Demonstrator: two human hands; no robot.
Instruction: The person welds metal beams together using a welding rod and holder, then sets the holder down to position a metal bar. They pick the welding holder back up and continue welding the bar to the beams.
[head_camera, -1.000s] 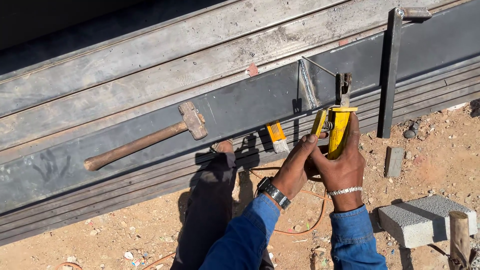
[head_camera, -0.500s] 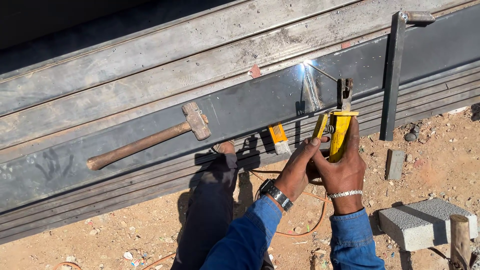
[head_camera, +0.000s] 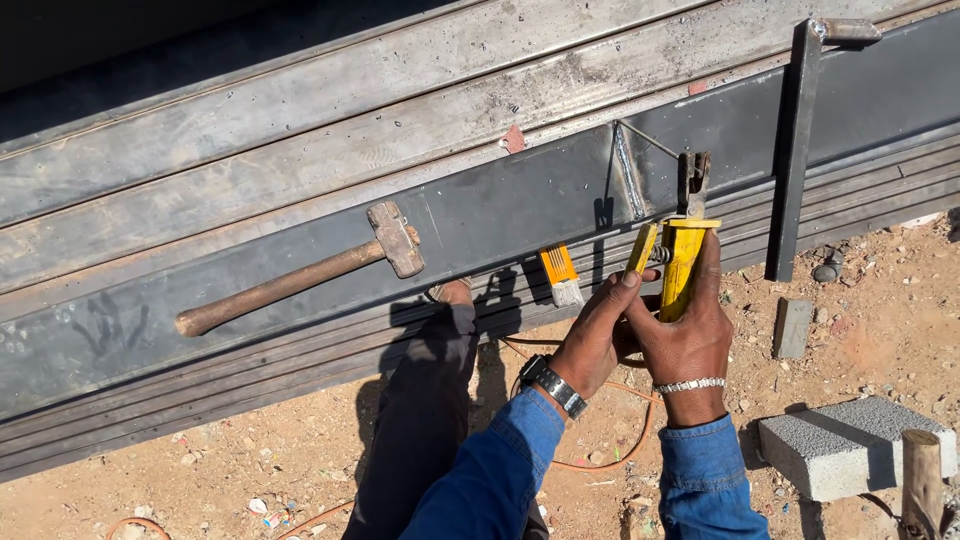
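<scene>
- One view only, from a camera worn on the person's head.
- It looks steeply down and forward, over the blue sleeves to the left hand (head_camera: 598, 340) and right hand (head_camera: 688, 335), which sit low and right of centre, close to the lens.
- Long steel beams (head_camera: 300, 250) cross the frame on a slant, slightly farther off.
- Sandy ground (head_camera: 250, 470) fills the bottom edge, nearest the wearer.

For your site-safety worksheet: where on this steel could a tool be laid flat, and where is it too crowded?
Free: the dark steel plate between the hammer head and the weld seam, and left of the hammer's handle end. Crowded: around the yellow electrode holder, where the left hand, right hand and brush cluster.
</scene>
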